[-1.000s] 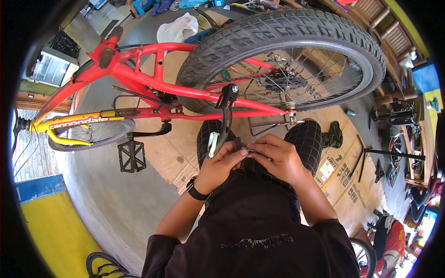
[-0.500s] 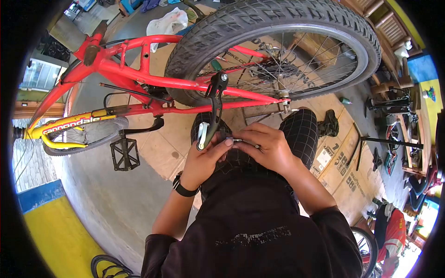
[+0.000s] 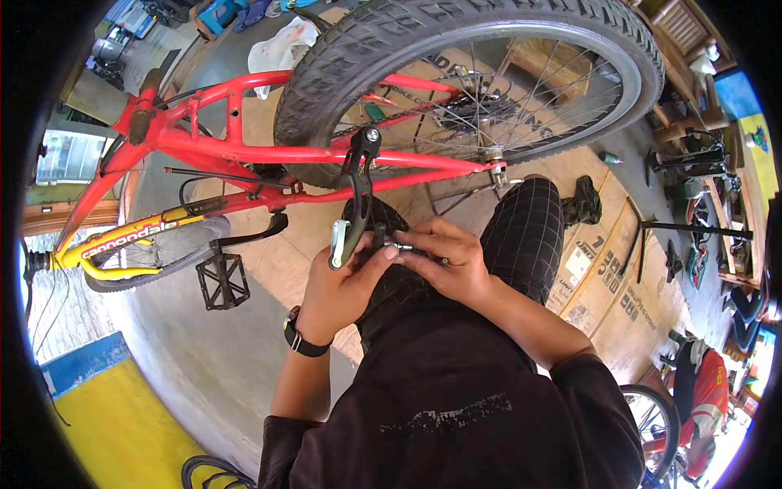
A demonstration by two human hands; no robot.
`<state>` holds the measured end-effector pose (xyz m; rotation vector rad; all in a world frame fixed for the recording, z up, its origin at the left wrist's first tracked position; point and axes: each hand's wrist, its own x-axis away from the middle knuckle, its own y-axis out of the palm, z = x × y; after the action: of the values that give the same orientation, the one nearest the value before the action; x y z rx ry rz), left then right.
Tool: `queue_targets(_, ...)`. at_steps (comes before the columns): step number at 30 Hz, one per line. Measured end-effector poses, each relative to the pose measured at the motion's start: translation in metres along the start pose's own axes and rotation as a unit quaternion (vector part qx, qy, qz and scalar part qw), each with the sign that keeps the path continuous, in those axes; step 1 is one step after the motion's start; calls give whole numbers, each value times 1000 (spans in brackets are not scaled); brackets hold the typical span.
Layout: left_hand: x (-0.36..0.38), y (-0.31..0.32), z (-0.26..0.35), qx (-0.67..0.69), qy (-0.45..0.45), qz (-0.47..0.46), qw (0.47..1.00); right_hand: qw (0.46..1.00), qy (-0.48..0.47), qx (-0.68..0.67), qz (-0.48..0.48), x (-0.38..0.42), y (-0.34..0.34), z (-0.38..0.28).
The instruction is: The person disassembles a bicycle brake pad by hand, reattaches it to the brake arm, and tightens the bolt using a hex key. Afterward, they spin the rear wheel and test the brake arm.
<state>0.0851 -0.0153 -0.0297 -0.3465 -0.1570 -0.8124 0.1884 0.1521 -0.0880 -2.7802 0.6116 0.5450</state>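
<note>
Count: 2 hands, L hand (image 3: 332,289) + R hand (image 3: 450,259); 1 sm. metal pc. (image 3: 399,247); 1 blk. pc. (image 3: 380,234); 1 watch (image 3: 300,337); 1 bike frame (image 3: 244,151); 3 whls., i.e. rear whl. (image 3: 391,41), front whl. (image 3: 189,251), spare-side whl. (image 3: 672,424); 1 pedal (image 3: 222,282).

Red frame (image 3: 314,153), yellow fork (image 3: 134,236), white-checked dark trousers (image 3: 525,236)

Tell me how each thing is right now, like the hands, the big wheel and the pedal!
Left hand: fingers closed on the black curved part
Right hand: fingers pinching a small metal part
Black curved part: held
Small metal part: held
Big wheel: on the red frame
Pedal: attached
Watch: strapped on
White cloth: crumpled
</note>
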Motion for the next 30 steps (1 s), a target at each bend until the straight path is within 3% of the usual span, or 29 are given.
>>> queue_targets(8,-1,-5,-4,55,-67,-14,996,999,-35,20,3,-5,0,-3)
queue_targets(10,-2,-7,-4,70,-75,-9,995,999,13,32,-2,-6,-3,-11)
queue_targets(13,-1,-14,11,40,-50,16,998,998,46,32,3,-7,-5,-15)
queue_targets(15,1,-31,-1,52,67,104,991,998,52,22,13,-9,-4,-14)
queue_targets(20,-6,-73,81,-137,173,120,968,996,77,7,38,-24,6,-13)
queue_targets(24,-31,-78,118,-283,207,45,936,987,89,-86,104,-48,29,-20)
queue_targets(27,-42,-76,130,-343,178,8,922,968,108,-171,149,-59,47,-19)
queue_targets(28,-47,-75,132,-397,215,2,892,957,119,-205,165,-61,52,-22)
queue_targets(30,-48,-71,140,-409,171,-15,896,950,122,-220,184,-62,57,-19)
